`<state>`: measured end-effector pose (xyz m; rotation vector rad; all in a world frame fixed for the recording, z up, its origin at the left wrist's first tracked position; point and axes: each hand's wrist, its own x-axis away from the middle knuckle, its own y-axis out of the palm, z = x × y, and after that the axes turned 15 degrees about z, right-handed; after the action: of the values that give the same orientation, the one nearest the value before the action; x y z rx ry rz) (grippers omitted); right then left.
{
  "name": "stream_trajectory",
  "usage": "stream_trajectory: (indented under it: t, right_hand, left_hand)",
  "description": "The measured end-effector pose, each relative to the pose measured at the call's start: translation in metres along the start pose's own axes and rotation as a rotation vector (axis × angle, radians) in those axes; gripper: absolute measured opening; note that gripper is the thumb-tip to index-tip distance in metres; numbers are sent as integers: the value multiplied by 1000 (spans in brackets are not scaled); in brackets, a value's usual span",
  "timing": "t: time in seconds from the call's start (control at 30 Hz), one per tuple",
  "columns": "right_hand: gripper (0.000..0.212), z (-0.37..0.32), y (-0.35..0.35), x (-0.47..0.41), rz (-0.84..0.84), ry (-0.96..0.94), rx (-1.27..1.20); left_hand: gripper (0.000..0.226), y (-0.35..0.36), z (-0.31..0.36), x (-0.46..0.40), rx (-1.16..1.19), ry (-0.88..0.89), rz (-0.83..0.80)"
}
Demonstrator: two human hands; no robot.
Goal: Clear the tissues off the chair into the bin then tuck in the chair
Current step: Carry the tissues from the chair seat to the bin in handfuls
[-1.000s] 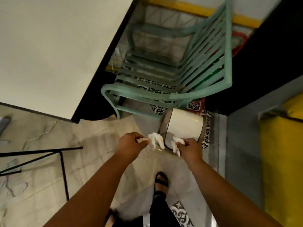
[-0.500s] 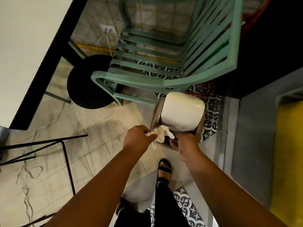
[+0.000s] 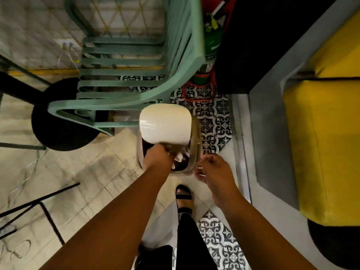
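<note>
A beige bin (image 3: 195, 145) with a white swing lid (image 3: 164, 125) stands on the floor just in front of the mint-green slatted chair (image 3: 124, 106). My left hand (image 3: 156, 158) reaches into the bin's opening under the tilted lid, fingers curled on a white tissue (image 3: 179, 157) that shows at its fingertips inside the bin. My right hand (image 3: 211, 170) hovers at the bin's right rim with fingers apart and nothing in it. No tissue shows on the chair's seat slats.
A black round table base (image 3: 58, 123) sits left of the chair under a dark table edge. A green fire extinguisher (image 3: 212, 39) stands behind the chair, a yellow seat (image 3: 321, 143) at right, a black metal frame (image 3: 39, 201) at left. My sandalled foot (image 3: 184, 193) is near the bin.
Both hands held tissues in front of the bin. The right hand has let its tissue go and drawn back to the right; the left hand has pushed into the opening.
</note>
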<state>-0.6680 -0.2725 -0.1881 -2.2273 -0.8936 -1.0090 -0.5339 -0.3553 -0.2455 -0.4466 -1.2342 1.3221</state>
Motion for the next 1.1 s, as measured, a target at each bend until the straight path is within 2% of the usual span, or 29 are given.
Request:
stream_trajectory:
  t: [0.13, 0.3, 0.43, 0.57, 0.7, 0.77, 0.9, 1.1]
  right_hand:
    - [10, 8, -13, -8, 46, 0, 36]
    - [9, 12, -10, -7, 22, -12, 38]
    - [12, 15, 10, 2, -8, -81, 117]
    - [8, 12, 45, 19, -62, -146, 233]
    - [8, 18, 90, 52, -133, -274, 434]
    - [13, 24, 116, 76, -215, -356, 548]
    - [10, 43, 169, 130, -368, -484, 685]
    - [4, 107, 257, 242, -581, -621, 830]
  left_hand:
    - [35, 19, 10, -9, 68, -82, -91]
    - [37, 33, 16, -3, 125, -89, -179]
    - [40, 18, 4, 9, 126, 42, -250]
    - [37, -23, -15, 19, 252, 85, -268]
    - [38, -72, -60, 27, 385, 12, -175]
    - [43, -101, -91, 32, 443, -37, -96]
    - [43, -160, -156, 51, 493, -90, 63]
    - [40, -260, -291, 104, 540, -221, 354]
